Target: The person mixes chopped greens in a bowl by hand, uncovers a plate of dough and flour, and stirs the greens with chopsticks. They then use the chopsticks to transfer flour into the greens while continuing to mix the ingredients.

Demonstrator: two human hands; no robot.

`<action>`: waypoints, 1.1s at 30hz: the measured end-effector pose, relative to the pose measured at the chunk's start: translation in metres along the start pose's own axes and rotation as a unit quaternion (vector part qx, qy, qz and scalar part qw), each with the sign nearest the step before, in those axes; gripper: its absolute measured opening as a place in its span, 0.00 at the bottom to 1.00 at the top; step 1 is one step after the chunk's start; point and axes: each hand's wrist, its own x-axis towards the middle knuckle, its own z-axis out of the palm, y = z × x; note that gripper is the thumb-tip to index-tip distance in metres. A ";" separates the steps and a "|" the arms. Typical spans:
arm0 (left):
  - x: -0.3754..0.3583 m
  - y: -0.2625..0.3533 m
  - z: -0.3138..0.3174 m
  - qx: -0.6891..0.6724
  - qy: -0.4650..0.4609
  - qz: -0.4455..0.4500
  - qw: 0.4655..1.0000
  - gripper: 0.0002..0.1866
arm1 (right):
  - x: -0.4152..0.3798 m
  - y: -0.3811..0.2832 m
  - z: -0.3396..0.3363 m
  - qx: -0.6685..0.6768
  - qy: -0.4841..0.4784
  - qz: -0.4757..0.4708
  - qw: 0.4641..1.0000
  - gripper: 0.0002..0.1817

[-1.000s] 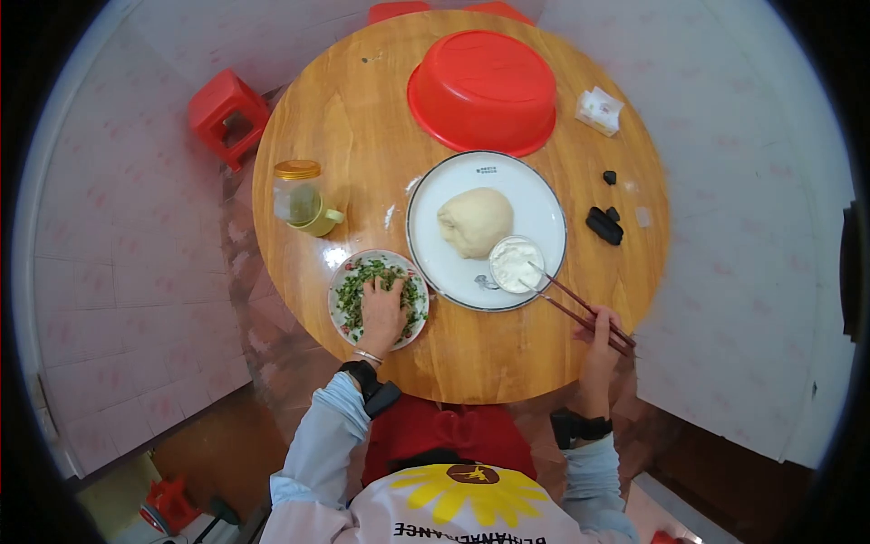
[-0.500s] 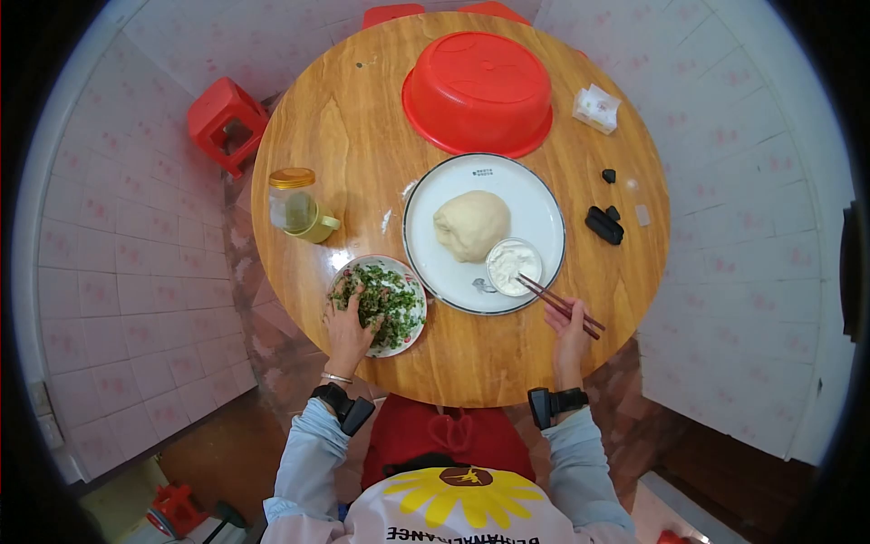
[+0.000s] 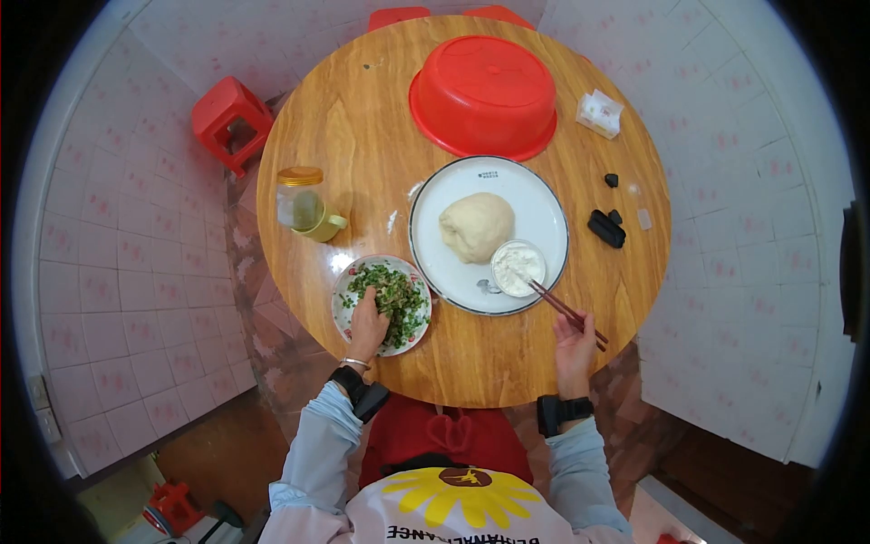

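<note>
My left hand (image 3: 368, 325) is closed in the chopped green filling (image 3: 396, 295), its fingertips buried in it. The filling lies in a patterned white bowl (image 3: 342, 313) at the table's lower left. My right hand (image 3: 574, 349) holds dark red chopsticks (image 3: 571, 315) beside the big white plate (image 3: 435, 208). Their tips reach the rim of a small bowl of white flour (image 3: 517, 267). That bowl stands on the plate, touching a pale dough ball (image 3: 478, 227).
A red basin (image 3: 485, 95) lies upside down at the back. At the left stand a lidded jar (image 3: 300, 198) and a yellow mug (image 3: 322, 225). Black objects (image 3: 606, 228) and a tissue pack (image 3: 599, 114) are at the right. A red stool (image 3: 230, 122) stands beyond the table.
My left hand has gone from spread fingers to a closed grasp in the filling, shifting right. My right hand and the chopsticks have moved slightly right and down, away from the flour.
</note>
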 end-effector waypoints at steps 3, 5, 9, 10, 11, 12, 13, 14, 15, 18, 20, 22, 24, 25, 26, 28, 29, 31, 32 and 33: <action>-0.007 0.009 -0.011 -0.013 -0.007 0.010 1.000 0.27 | -0.009 -0.005 0.007 -0.005 -0.024 -0.004 1.000 0.16; -0.012 0.011 -0.022 -0.117 -0.037 -0.011 0.992 0.28 | -0.019 -0.005 0.013 -0.012 -0.041 -0.003 0.999 0.15; -0.023 -0.001 -0.028 -0.297 0.041 -0.094 0.949 0.24 | -0.042 0.016 0.035 -0.042 -0.132 0.051 0.989 0.16; -0.025 -0.002 -0.029 -0.298 0.045 -0.096 0.949 0.24 | -0.049 0.026 0.043 -0.064 -0.152 0.075 0.983 0.16; -0.026 -0.003 -0.031 -0.330 0.056 -0.119 0.935 0.23 | -0.056 0.034 0.052 -0.066 -0.156 0.077 0.983 0.16; -0.027 -0.004 -0.033 -0.362 0.068 -0.141 0.919 0.23 | -0.063 0.043 0.064 -0.124 -0.184 0.065 0.973 0.16; -0.028 -0.006 -0.034 -0.363 0.073 -0.142 0.918 0.23 | -0.070 0.050 0.076 -0.180 -0.212 0.053 0.959 0.16; -0.028 -0.008 -0.035 -0.369 0.060 -0.161 0.914 0.22 | -0.077 0.056 0.087 -0.183 -0.216 0.055 0.958 0.16; -0.029 -0.010 -0.034 -0.375 0.046 -0.179 0.908 0.22 | -0.084 0.059 0.099 -0.241 -0.244 0.038 0.938 0.16; -0.030 -0.016 -0.030 -0.401 0.043 -0.184 0.897 0.22 | -0.095 0.069 0.118 -0.306 -0.288 0.006 0.907 0.15; -0.032 -0.019 -0.028 -0.400 0.046 -0.187 0.896 0.22 | -0.098 0.072 0.121 -0.313 -0.304 -0.006 0.900 0.14; -0.032 -0.025 -0.025 -0.400 0.048 -0.188 0.896 0.22 | -0.101 0.071 0.120 -0.376 -0.351 -0.101 0.852 0.10; -0.032 -0.027 -0.021 -0.386 0.053 -0.170 0.905 0.22 | -0.110 0.063 0.124 -0.392 -0.380 -0.160 0.822 0.07; -0.032 -0.028 -0.019 -0.387 0.053 -0.171 0.904 0.22 | -0.115 0.058 0.127 -0.403 -0.405 -0.219 0.791 0.04; -0.032 -0.027 -0.018 -0.343 0.067 -0.139 0.926 0.23 | -0.117 0.055 0.130 -0.405 -0.405 -0.220 0.790 0.04; -0.030 -0.020 -0.021 -0.299 0.080 -0.105 0.945 0.24 | -0.118 0.052 0.135 -0.457 -0.423 -0.362 0.694 0.04; -0.029 -0.017 -0.023 -0.285 0.067 -0.097 0.951 0.24 | -0.118 0.053 0.136 -0.457 -0.422 -0.363 0.694 0.04; -0.026 -0.004 -0.035 -0.271 0.052 -0.086 0.957 0.25 | -0.118 0.055 0.136 -0.474 -0.434 -0.361 0.675 0.04; -0.025 0.002 -0.041 -0.224 0.019 -0.071 0.972 0.26 | -0.117 0.055 0.136 -0.473 -0.434 -0.361 0.676 0.04; -0.025 0.005 -0.044 -0.175 -0.014 -0.055 0.983 0.28 | -0.115 0.054 0.135 -0.457 -0.414 -0.354 0.703 0.04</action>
